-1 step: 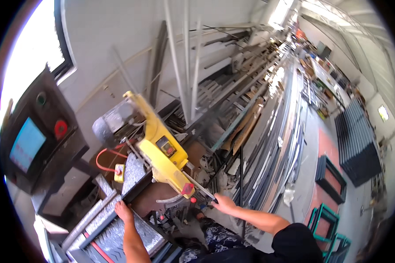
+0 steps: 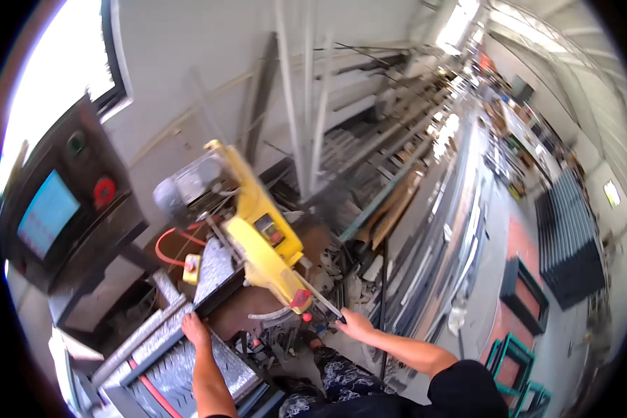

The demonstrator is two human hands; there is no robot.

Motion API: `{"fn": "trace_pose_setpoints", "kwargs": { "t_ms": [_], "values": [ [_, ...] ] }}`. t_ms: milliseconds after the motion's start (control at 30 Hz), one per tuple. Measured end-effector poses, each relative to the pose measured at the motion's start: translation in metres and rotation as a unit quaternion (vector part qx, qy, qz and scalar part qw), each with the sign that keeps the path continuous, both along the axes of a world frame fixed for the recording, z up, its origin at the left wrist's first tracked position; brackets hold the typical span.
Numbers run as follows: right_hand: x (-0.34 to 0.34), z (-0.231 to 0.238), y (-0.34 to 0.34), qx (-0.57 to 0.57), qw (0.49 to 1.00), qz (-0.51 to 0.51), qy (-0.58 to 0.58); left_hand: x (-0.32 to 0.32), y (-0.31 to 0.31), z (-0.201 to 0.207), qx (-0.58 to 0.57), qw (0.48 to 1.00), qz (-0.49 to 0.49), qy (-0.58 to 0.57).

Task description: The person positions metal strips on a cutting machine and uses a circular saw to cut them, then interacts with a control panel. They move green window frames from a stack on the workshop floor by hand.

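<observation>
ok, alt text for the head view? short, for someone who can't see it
Seen from above, a person's right hand grips the lever handle of a yellow chop saw, while the left hand rests on a metal bar on the saw's bench. A control box with a blue screen stands to the left.

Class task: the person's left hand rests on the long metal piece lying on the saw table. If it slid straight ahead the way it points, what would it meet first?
Probably the yellow chop saw: the left hand points up along the metal bar toward it. Depth is unclear.
</observation>
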State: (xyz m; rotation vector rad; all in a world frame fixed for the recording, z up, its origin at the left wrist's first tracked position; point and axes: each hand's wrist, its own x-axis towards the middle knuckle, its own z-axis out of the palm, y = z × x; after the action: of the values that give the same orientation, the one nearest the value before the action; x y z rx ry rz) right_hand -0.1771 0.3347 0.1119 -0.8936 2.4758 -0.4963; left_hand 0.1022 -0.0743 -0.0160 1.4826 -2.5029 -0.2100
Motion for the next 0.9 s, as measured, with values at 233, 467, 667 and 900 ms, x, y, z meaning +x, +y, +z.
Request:
{"fn": "trace_pose_setpoints", "kwargs": {
  "t_ms": [233,467,667,900],
  "values": [
    [-0.006,0.187,-0.053,0.088,0.994,0.062,0.018,0.026,-0.016,0.007,-0.023,0.999,-0.034,0.019],
    [-0.008,0.36,-0.172,0.044,0.966,0.187,0.171,0.06,0.075,0.035,0.064,0.979,-0.189,-0.034],
    [-0.075,0.411,-0.228,0.044,0.897,0.374,0.23,0.026,0.194,0.087,0.23,0.931,-0.273,-0.076],
    [0.046,0.305,-0.188,-0.284,0.833,0.363,0.306,0.114,0.293,0.152,0.288,0.945,-0.155,-0.012]
  ]
}}
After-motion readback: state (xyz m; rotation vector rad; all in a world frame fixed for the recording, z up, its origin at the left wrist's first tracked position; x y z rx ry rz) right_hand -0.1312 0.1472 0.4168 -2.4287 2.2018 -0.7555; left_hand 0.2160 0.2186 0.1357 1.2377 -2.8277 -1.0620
